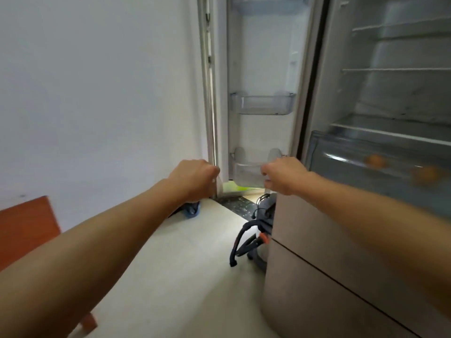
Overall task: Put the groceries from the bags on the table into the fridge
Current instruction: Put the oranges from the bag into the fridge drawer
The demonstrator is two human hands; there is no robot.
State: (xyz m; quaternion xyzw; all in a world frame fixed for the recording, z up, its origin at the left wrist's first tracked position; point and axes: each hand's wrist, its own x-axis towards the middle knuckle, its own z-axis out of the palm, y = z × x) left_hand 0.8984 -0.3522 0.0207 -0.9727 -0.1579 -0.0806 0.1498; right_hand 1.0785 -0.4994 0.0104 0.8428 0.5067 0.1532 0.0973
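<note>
**Both hands reach to the open fridge door**

The fridge [346, 98] stands open against a plain white wall [97, 93], and its door [263, 57] is swung back to the left. Inside are bare wire shelves [395, 69]. Below them a clear crisper drawer [353, 154] holds two round orange items [375, 161], too blurred to name.

The left hand [195, 178] is at the door's outer edge with its fingers curled. Whether it grips that edge cannot be told. The right hand [284, 175], well apart from the left, has its fingers and thumb curled at the front of the lowest door bin [246, 173]; the blur hides whether they hold it. A middle door bin [262, 104] sits higher up.

The floor [190, 264] is pale tile, with a dark speckled threshold strip [238, 206] under the door. A grey vacuum cleaner [267, 208] with a dark hose [240, 245] stands just beside the fridge's lower front [317, 289]. A blue object [191, 209] lies at the foot of the wall. An orange-brown wooden corner [24, 230] juts in at the left.
</note>
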